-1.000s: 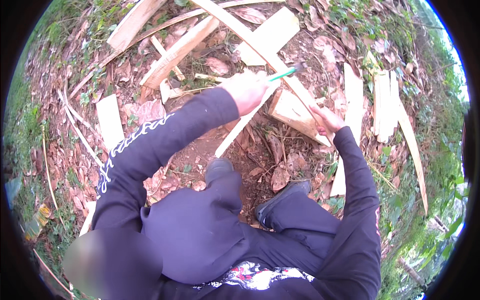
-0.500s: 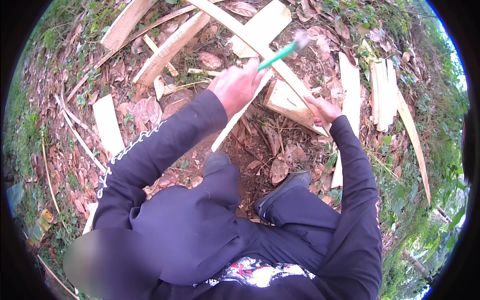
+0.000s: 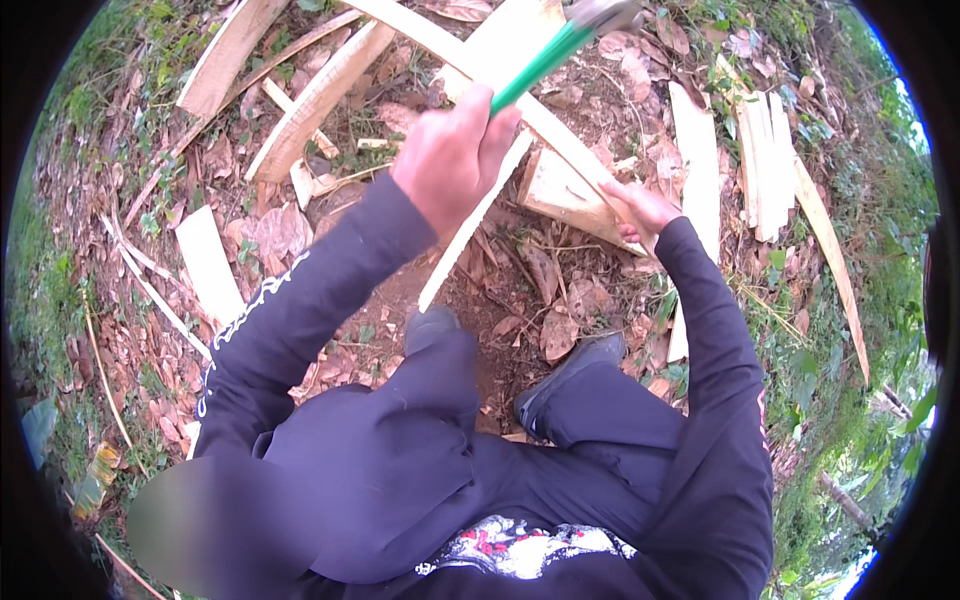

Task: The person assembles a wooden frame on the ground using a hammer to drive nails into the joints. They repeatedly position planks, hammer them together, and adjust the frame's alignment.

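Observation:
My left hand (image 3: 450,160) is closed around the green handle of a hammer (image 3: 545,65), raised above the wood. The hammer's grey metal head reaches the top edge of the view and is partly cut off. In my right hand (image 3: 643,212) is the near end of a long, thin wooden strip (image 3: 430,38), gripped between thumb and fingers. That strip runs slantwise to the upper left, over a thick wood block (image 3: 565,195) lying on the ground. A narrower pale strip (image 3: 470,225) slopes down to my left shoe (image 3: 432,325).
Split boards (image 3: 215,260) and curved slabs (image 3: 320,105) lie at the left. More pale planks (image 3: 765,165) and a long board (image 3: 697,160) are on the right. Dry leaves (image 3: 560,330) and twigs cover the soil around my feet, with green plants at both sides.
My left hand has lifted the hammer, which looks larger and nearer, with its head now at the top edge. My right hand keeps its grip on the strip. The whole view has shifted slightly.

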A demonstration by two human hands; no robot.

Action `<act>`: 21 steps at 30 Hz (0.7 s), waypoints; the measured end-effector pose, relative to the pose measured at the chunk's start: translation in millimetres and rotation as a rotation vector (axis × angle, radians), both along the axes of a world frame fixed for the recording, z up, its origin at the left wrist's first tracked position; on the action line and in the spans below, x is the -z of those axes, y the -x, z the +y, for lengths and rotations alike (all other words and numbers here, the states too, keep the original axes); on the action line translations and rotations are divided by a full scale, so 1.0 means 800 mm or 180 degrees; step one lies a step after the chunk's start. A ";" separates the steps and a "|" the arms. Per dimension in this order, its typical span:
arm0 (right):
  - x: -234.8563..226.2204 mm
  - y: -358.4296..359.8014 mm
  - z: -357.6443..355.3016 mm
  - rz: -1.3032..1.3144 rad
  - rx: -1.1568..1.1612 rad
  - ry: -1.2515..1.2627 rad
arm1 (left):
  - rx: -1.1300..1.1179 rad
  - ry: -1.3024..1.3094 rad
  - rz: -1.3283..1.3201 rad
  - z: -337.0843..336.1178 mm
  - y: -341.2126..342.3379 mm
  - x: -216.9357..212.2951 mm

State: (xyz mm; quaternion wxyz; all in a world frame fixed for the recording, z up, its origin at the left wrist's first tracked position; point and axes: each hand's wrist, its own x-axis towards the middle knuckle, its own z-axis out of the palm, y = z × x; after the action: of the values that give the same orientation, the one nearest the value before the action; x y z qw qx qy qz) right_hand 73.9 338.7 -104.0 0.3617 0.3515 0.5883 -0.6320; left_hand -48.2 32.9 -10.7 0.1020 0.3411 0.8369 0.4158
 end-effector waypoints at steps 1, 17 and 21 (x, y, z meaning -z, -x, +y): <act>-0.004 0.006 -0.002 -0.0011 0.0080 -0.0085 | -0.0054 0.0249 -0.0419 -0.006 -0.010 0.016; -0.020 0.005 -0.025 0.0059 0.0019 -0.0277 | -0.0378 -0.0164 -0.0499 -0.013 -0.010 0.041; -0.041 0.008 -0.046 -0.0030 -0.0075 -0.0606 | -0.0211 0.0974 -0.0087 -0.034 -0.012 0.099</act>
State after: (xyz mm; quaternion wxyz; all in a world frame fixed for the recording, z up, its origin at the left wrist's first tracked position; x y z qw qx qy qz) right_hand 67.5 302.0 -71.1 0.3368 0.3804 0.6481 -0.5673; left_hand -39.0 5.6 -89.5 0.1505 0.2881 0.8997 0.2912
